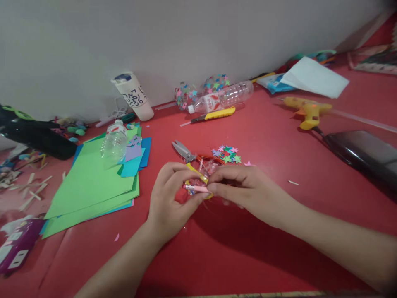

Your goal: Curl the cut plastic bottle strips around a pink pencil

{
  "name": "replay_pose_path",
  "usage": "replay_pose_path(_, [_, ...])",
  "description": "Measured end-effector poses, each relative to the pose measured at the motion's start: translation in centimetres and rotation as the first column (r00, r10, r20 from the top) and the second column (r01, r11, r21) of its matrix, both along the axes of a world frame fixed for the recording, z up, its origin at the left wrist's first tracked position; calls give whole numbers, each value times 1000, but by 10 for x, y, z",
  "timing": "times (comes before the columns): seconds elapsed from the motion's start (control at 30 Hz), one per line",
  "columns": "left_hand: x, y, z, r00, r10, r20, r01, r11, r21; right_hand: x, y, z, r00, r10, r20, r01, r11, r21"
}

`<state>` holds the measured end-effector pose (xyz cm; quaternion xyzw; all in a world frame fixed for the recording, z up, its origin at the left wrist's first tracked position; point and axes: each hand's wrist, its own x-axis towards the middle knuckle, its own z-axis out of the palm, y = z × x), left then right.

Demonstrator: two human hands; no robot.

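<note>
My left hand (172, 198) and my right hand (240, 186) meet at the middle of the red table (242, 248). Both pinch a small pink stick (196, 188) with a yellow paper strip (195, 171) around it. Under the fingers lies something clear with red and yellow in it; I cannot make out what it is. Scissors (183, 150) with red handles lie just behind the hands. A pile of small coloured paper stars (227, 153) sits behind my right hand.
Green and blue paper sheets (89, 186) with a clear bottle (114, 142) lie left. A second bottle (221, 98), yellow cutter (214, 114), white tube (133, 96), yellow glue gun (307, 111), a black case (366, 155) and white paper (313, 76) line the back and right.
</note>
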<state>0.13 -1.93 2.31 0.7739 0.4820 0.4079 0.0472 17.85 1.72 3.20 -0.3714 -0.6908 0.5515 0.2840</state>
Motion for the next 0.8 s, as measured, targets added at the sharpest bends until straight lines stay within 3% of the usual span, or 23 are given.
replay_pose_path(0.1, [-4, -3, 2, 974, -25, -227, 62, 986, 155, 0, 0, -1, 999, 30, 11, -29, 998, -52])
replay_pose_path(0.2, [-7, -5, 3, 932, -45, -360, 131, 967, 219, 1, 0, -1, 998, 52, 35, -50, 997, -53])
replay_pose_path(0.33, [-7, -5, 3, 917, -65, -393, 165, 960, 227, 0, -2, 0, 997, 16, 77, -26, 990, 140])
replay_pose_path(0.5, [-8, -4, 1, 911, -74, -407, 173, 962, 212, 1, -3, -1, 987, -11, 157, -62, 892, 448])
replay_pose_path(0.63, [-10, -4, 0, 885, -76, -459, 208, 947, 244, 2, -2, -2, 981, 13, 194, -113, 848, 518])
replay_pose_path(0.8, [-10, -5, 2, 819, -105, -564, 298, 918, 262, 4, -2, -4, 965, 50, 258, -178, 846, 503])
